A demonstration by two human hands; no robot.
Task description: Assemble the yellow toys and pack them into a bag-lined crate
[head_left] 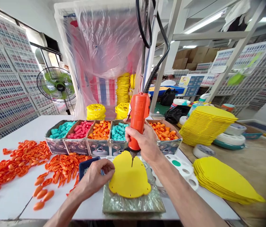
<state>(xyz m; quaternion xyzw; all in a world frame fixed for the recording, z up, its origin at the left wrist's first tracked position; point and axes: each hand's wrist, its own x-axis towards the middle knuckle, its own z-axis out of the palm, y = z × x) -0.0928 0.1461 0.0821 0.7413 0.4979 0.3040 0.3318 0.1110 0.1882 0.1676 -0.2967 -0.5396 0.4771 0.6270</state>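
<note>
Right hand (148,145) wrapped round the orange power screwdriver (138,116), bit pointing down over the middle of my yellow plate (128,181); can't tell if the tip touches. Plate's on the plastic-wrapped block (133,206), near the bench's (76,208) front edge. My left hand (97,171) is half curled at the plate's left edge, beside the blue tray (81,167); can't tell if it's pinching anything. Best: screwdriver upright, plate steadied flat, fingers clear of the bit.

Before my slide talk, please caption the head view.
Right hand holds orange screwdriver above yellow plate; left hand near its edge.
</note>
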